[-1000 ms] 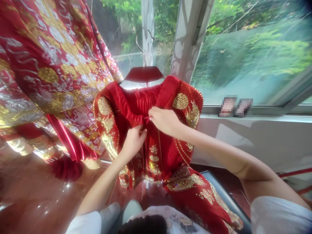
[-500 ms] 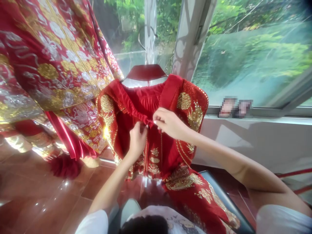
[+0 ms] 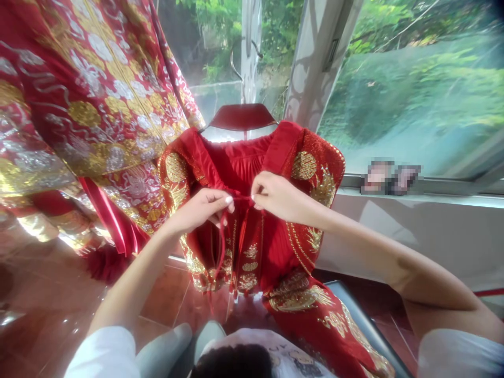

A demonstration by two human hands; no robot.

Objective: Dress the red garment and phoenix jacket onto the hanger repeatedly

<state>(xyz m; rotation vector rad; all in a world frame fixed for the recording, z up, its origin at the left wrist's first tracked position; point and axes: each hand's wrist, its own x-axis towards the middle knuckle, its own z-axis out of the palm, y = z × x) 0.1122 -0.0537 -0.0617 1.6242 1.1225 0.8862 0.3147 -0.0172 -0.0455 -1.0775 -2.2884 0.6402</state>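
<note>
In the head view a red jacket [image 3: 317, 181] with gold embroidery hangs open on a hanger [image 3: 240, 84] in front of me. A thin red cord [image 3: 241, 198] runs taut between my two hands at the middle of its neckline. My left hand [image 3: 208, 207] pinches the cord between thumb and fingers, and a loose length hangs down below it. Close by on the right, my right hand [image 3: 271, 194] is closed on the cord where it meets the gathered red cloth. Its fingertips partly hide the cord.
Another red garment with gold and silver embroidery [image 3: 114, 100] hangs at the left. A red embroidered piece [image 3: 311, 315] lies across a dark padded seat [image 3: 354, 304] by my lap. Window frames [image 3: 303, 68] and a sill [image 3: 449, 197] with blurred items stand behind.
My left hand has moved left and up from the cloth, drawing the cord out sideways between the hands. My right hand stays near the neckline. The view has shifted slightly.
</note>
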